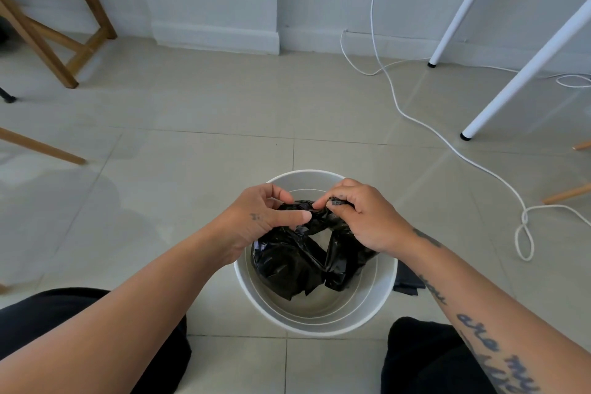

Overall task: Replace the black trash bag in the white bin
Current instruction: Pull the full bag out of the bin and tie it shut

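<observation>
A round white bin [315,325] stands on the tiled floor between my knees. A crumpled black trash bag [297,262] hangs over and into its opening, bunched at the top. My left hand [259,217] pinches the bag's top edge from the left. My right hand [361,217] grips the same bunched edge from the right, fingertips close to those of the left. Both hands hover above the far half of the bin. The bin's bottom shows bare below the bag.
A dark flat piece [407,285] lies on the floor just right of the bin, partly hidden by my right forearm. A white cable [454,150] snakes across the floor at right. White table legs [524,70] stand at right, wooden furniture legs [48,41] at left.
</observation>
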